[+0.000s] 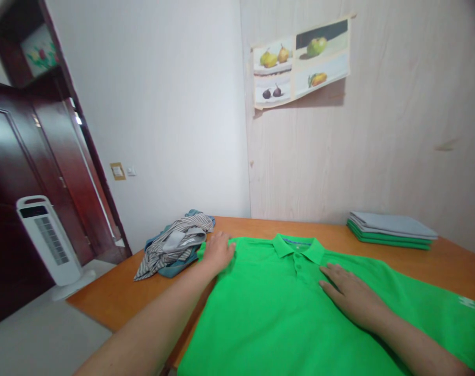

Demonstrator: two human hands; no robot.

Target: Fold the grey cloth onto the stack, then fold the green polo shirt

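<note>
A bright green polo shirt [276, 313] lies spread on the wooden table, front side up, its collar [298, 248] toward the wall. At the shirt's sleeve on the left side, my left hand [218, 252] lies over the fabric with its fingers stretched out. My right hand [352, 297] rests flat and open on the chest, just right of the button placket. The sleeve on the right reaches the picture's edge and bears a small white mark. The lower part of the shirt runs out of view.
A loose heap of striped, grey and blue clothes [178, 243] sits on the table's left. Folded grey and green garments [392, 230] are stacked at the back right. Beyond the table's left edge [88, 308] stands a white tower fan [51, 240]. Fruit pictures [302, 65] hang on the wall.
</note>
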